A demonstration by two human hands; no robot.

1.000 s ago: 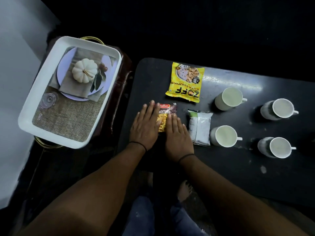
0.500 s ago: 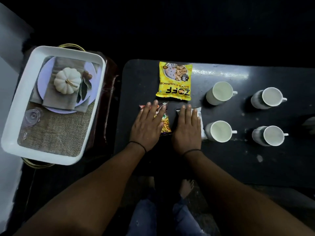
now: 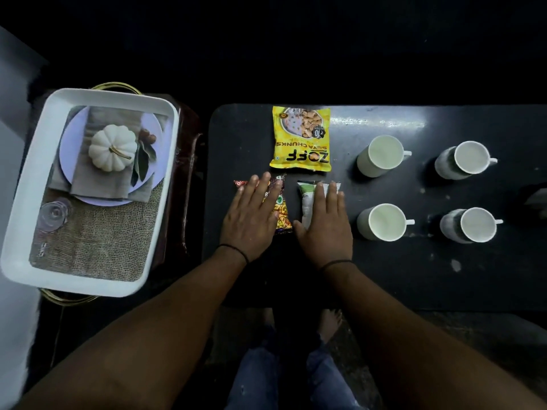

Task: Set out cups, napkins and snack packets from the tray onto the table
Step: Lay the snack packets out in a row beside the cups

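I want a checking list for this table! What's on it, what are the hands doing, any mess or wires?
Surface: black table, a few pale specks, glare near its far edge.
Job's things: four white cups in two rows; yellow packet lying flat; red-orange packet and white-green packet nearer the person.
Tray: white tray, beside the table; its base shows a pumpkin-and-plate picture.
Clutter: pale object at the right edge, cannot tell what.
Hands: left hand flat on the red-orange packet; right hand flat on the white-green packet.
Cables: nothing seen.
Surroundings: dark; bare feet below.
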